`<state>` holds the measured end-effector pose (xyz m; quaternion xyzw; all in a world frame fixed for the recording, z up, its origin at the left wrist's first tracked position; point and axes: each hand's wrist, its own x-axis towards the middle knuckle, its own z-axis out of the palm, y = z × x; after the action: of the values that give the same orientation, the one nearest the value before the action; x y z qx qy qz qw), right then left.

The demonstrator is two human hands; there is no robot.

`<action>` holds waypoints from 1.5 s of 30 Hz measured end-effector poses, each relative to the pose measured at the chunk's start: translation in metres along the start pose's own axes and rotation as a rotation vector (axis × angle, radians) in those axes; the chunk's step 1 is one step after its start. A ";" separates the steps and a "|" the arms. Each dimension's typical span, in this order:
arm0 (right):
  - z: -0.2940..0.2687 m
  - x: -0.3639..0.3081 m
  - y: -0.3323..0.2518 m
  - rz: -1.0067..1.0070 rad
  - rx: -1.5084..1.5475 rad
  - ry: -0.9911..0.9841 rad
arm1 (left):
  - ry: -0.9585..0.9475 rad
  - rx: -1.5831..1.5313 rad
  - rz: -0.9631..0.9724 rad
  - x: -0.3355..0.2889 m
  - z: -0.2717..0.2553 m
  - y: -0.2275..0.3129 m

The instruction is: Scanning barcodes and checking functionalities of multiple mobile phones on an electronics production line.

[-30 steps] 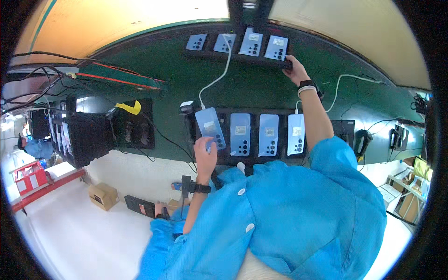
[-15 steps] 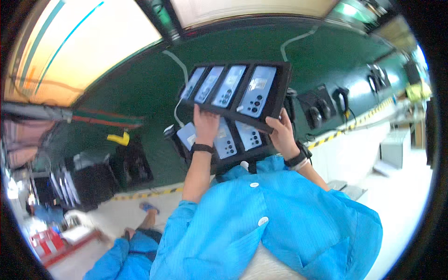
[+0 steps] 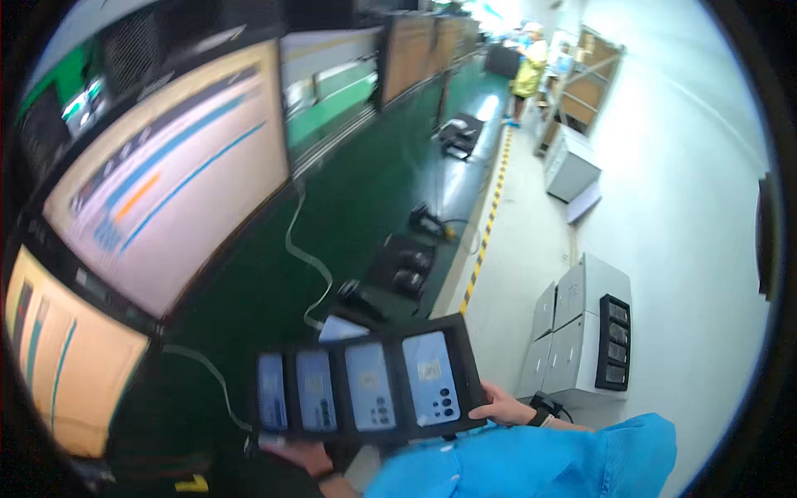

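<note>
Right grip (image 3: 501, 407) is clamped on the near right corner of a black tray (image 3: 466, 365), its thumb against the edge. My left grip (image 3: 302, 454) meets the near edge at the tray's left end, but blur there stops me telling whether its fingers close on it.

Between the two, the tray sits in front of the blue sleeve (image 3: 635, 448), with four pale blue phones (image 3: 368, 388) seated side by side in its slots. Holding it well, I judge, calls for both ends at one height and a slow, even turn, since a dip could let a phone slide; I also want firm support under the left end.

The tray's long axis runs left to right across my view, its right end angled slightly away from me. Each phone lies crosswise to that, long axis near to far, back facing up, camera lenses at the end closest to me.

Just beyond the tray's far edge, another pale phone (image 3: 340, 329) rests on the green tabletop (image 3: 249, 295), a white cable (image 3: 305, 259) reaching it; I should give both room. Farther off are a black handheld scanner (image 3: 427, 220) and a person in yellow (image 3: 529, 70).
</note>
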<state>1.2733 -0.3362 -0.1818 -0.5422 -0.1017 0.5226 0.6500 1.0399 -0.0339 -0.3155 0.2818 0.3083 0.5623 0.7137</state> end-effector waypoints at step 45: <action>-0.735 0.420 -0.432 -0.231 -0.551 0.476 | -0.166 1.288 -0.027 0.102 0.527 -0.638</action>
<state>2.2152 -0.3866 -0.3015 -0.7879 -0.1451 0.2581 0.5399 1.8577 -0.0962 -0.4629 0.6920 0.5310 0.2321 0.4306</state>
